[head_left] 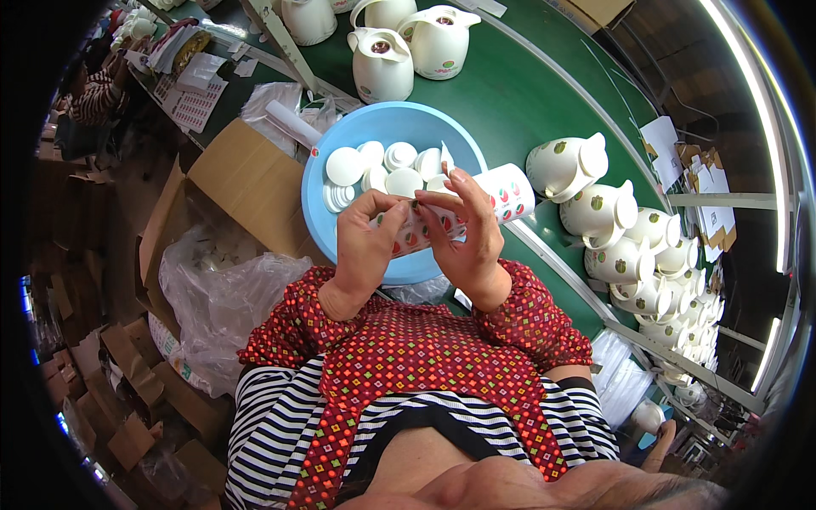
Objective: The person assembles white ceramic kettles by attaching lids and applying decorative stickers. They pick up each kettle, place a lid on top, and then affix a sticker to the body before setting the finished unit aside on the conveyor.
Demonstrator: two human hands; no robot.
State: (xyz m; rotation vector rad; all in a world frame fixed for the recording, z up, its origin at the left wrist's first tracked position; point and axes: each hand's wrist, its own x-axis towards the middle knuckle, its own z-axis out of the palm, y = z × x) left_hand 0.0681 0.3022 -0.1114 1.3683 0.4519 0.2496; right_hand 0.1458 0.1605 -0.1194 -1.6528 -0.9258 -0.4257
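Observation:
My left hand (362,240) and my right hand (469,240) meet over the front of a light blue basin (313,200). Thumbs and forefingers pinch together at the edge of a sticker sheet (410,238) printed with red and green marks. Something small and dark shows between the fingertips, too small to name. To the right, a white roll (510,192) with the same marks lies behind my right hand; whether it joins the sheet is hidden. A narrow white piece (446,156) stands up by a raised right fingertip. Round white lids (345,166) lie in the basin.
White jugs (382,66) stand on the green table (501,93) beyond the basin. Several more jugs (592,211) lie in rows along the right. An open cardboard box (246,178) with clear plastic (212,289) is at my left. Another person (95,95) sits far left.

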